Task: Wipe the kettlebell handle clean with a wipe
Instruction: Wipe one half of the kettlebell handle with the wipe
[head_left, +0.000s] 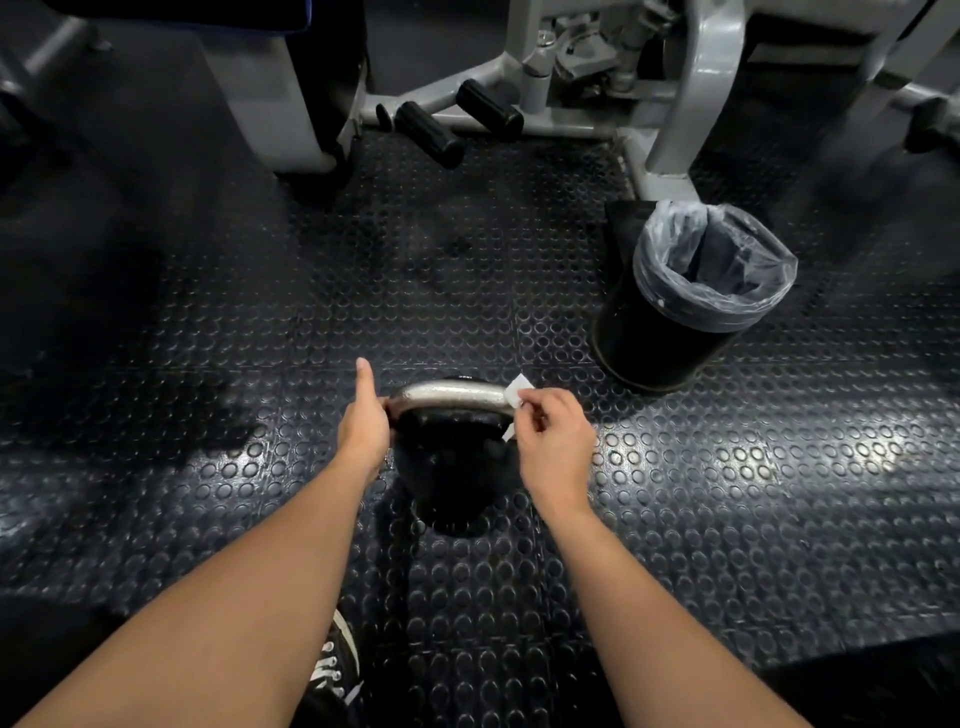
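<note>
A black kettlebell (452, 467) stands on the studded rubber floor in front of me, its silver handle (447, 391) running left to right. My left hand (363, 423) grips the left end of the handle, thumb pointing up. My right hand (553, 441) pinches a small white wipe (517, 391) against the handle's right end; part of the wipe hangs below my fingers.
A black bin with a clear plastic liner (691, 291) stands on the floor to the right, just beyond the kettlebell. A grey gym machine frame (696, 83) with black foot rollers (431, 132) fills the back. My dark shoe (335, 660) shows at the bottom.
</note>
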